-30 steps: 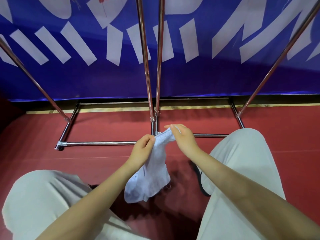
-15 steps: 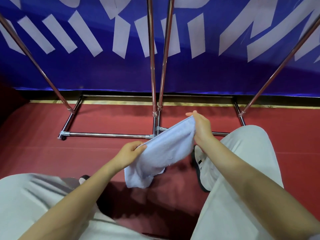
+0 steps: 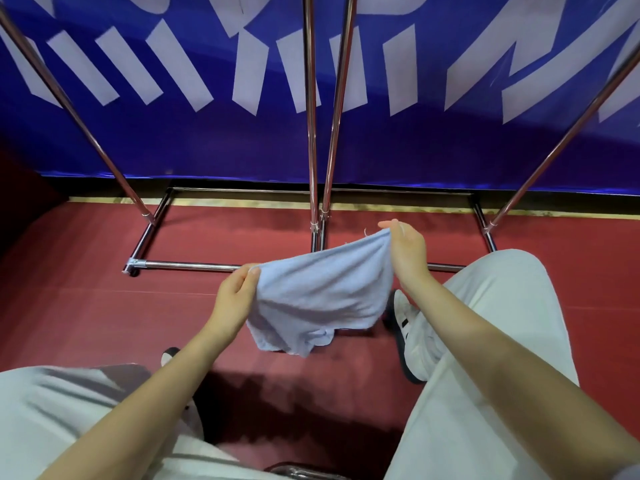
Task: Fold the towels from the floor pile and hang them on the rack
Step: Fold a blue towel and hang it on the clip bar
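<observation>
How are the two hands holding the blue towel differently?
The left hand sits lower and nearer, pinching the towel corner with curled fingers. The right hand is higher and farther, palm showing, edge caught under its thumb. Both hold the same top edge, stretching it between them.

Left hand point(image 3: 232, 298): raised in front of the body, thumb and fingers pinched together on one upper corner of the towel point(image 3: 322, 292).
Right hand point(image 3: 407, 249): higher and further forward than the left, thumb up, pinching the other upper corner, palm turned inward.
Arms: both bare forearms reach forward and converge, hands apart.
Legs: in pale trousers, knees spread either side of the arms.
</observation>
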Demonstrator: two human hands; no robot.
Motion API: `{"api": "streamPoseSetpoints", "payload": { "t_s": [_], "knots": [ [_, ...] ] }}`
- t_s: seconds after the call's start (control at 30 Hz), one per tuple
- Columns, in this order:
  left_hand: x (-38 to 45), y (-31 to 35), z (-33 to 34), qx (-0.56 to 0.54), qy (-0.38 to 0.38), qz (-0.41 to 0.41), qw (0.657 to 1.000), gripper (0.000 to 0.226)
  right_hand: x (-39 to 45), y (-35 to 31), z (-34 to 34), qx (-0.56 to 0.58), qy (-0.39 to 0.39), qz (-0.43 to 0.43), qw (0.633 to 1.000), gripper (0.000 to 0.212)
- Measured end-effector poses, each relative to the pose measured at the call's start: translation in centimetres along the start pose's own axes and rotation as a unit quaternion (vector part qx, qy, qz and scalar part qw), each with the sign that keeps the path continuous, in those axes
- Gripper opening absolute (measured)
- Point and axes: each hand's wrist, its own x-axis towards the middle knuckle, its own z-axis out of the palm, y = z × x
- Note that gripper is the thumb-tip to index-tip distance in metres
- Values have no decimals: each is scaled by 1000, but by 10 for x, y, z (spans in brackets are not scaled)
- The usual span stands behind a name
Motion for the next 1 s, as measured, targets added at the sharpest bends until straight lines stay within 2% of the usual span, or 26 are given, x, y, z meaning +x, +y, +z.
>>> {"api": "streamPoseSetpoints", "payload": {
  "t_s": [0.1, 0.3, 0.43, 0.53, 0.73, 0.83, 0.93, 1.0],
  "knots": [
    [0, 14, -3, -23, 11, -13, 1000, 23, -6, 0, 10, -38, -53, -34, 997, 30],
    [-2, 29, 5, -44, -1, -18, 999, 21, -29, -12, 28, 10, -164, 5, 986, 28],
    [-3, 37, 16, -72, -11, -5, 997, 23, -49, -11, 40, 6, -291, -18, 957, 15],
    [-3, 41, 22, -78, -20, 13, 997, 24, -58, -9, 47, -31, -349, -49, 935, 21],
    [0, 45, 27, -84, -32, 8, 996, 23, -62, -3, 46, -38, -353, -62, 933, 15],
    [0, 44, 31, -72, -44, 3, 996, 23, -63, 0, 45, -56, -353, -65, 932, 22],
    [0, 44, 36, -59, -59, 7, 996, 22, -65, 3, 48, -59, -340, -60, 937, 11],
    [2, 46, 38, -56, -59, 9, 997, 20, -64, 3, 51, -58, -328, -52, 942, 16]
  ]
}}
